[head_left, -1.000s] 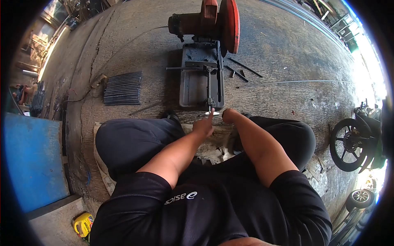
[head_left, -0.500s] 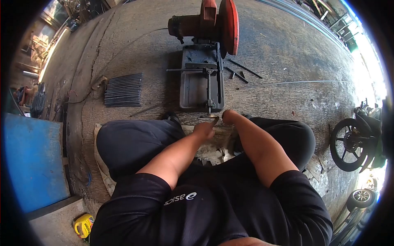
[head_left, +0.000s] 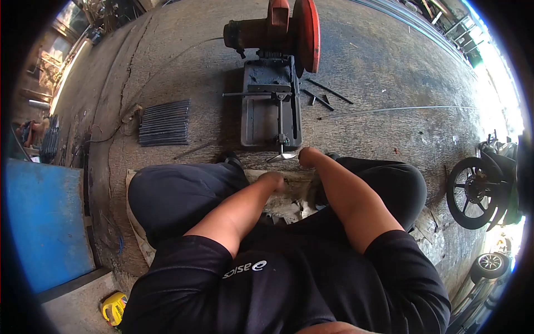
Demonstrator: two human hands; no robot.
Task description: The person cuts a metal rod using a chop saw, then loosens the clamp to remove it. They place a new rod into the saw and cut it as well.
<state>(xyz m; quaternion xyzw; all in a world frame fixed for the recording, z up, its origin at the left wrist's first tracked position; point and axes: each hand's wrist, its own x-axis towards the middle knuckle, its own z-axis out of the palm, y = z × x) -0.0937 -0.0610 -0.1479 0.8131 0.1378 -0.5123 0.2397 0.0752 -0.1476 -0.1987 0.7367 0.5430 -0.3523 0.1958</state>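
A chop saw with a red blade guard (head_left: 306, 36) stands on the floor in front of me, its dark metal base (head_left: 257, 119) towards my legs. Its vise screw (head_left: 280, 119) runs along the base and ends in a small crank handle (head_left: 282, 157) at the near edge. My left hand (head_left: 271, 181) is between my knees, below the crank and apart from it; its fingers are blurred and mostly hidden. Close to the base's near right corner is my right hand (head_left: 309, 157), just right of the crank. Its fingers are turned away, so their grip does not show.
A row of cut dark metal bars (head_left: 164, 122) lies left of the saw. Several short offcuts (head_left: 320, 97) and a long thin rod (head_left: 400, 110) lie to the right. A motorcycle wheel (head_left: 473, 193) stands at far right, a blue panel (head_left: 47, 222) and a yellow container (head_left: 114, 308) at left.
My left hand has come off the crank handle and moved down towards me. The crank handle has turned to a different angle. My right hand stays at nearly the same place.
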